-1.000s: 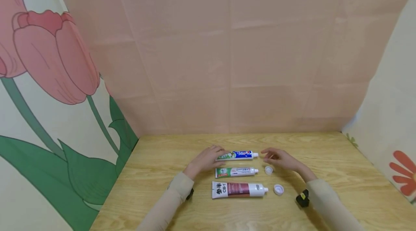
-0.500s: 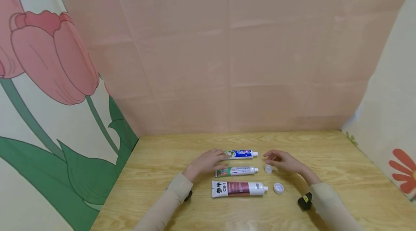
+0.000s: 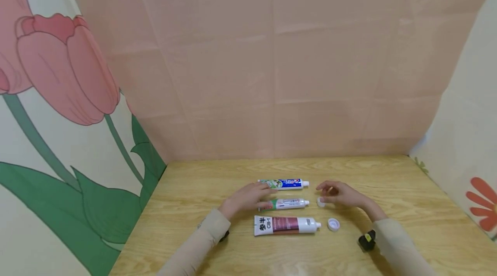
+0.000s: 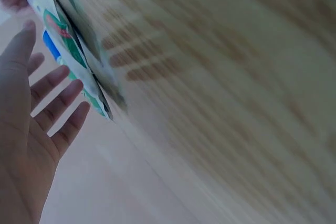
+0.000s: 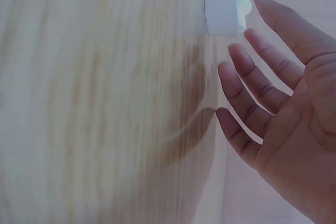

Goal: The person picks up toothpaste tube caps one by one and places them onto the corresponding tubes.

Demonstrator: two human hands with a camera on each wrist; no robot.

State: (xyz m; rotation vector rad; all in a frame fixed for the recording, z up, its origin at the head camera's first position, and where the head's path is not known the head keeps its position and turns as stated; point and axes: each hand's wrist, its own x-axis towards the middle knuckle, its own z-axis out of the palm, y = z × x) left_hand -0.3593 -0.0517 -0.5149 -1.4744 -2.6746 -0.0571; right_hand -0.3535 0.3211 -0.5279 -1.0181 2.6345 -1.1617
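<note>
Three uncapped toothpaste tubes lie in a column on the table, nozzles to the right: a blue-and-green one (image 3: 289, 184) farthest back, a green-and-white one (image 3: 291, 204) in the middle, a larger maroon-and-white one (image 3: 285, 225) nearest. Over the left ends of the two farther tubes is my left hand (image 3: 246, 198), fingers loosely spread; in the left wrist view it holds nothing. My right hand (image 3: 343, 194), fingers relaxed and apart, is beside a small white cap (image 3: 319, 202), its thumb hiding part of it. In the right wrist view that cap (image 5: 220, 17) sits just beyond the fingertips.
A second white cap (image 3: 333, 224) lies right of the maroon tube's nozzle. The wooden table (image 3: 186, 177) meets a pink cloth backdrop (image 3: 272, 73) behind. Each wrist carries a black device, one visible at the right cuff (image 3: 366, 240).
My left hand has come slightly nearer, from the blue-and-green tube toward the green-and-white one. My right hand has shifted slightly right and nearer, beside the middle cap. Tubes and caps have stayed put.
</note>
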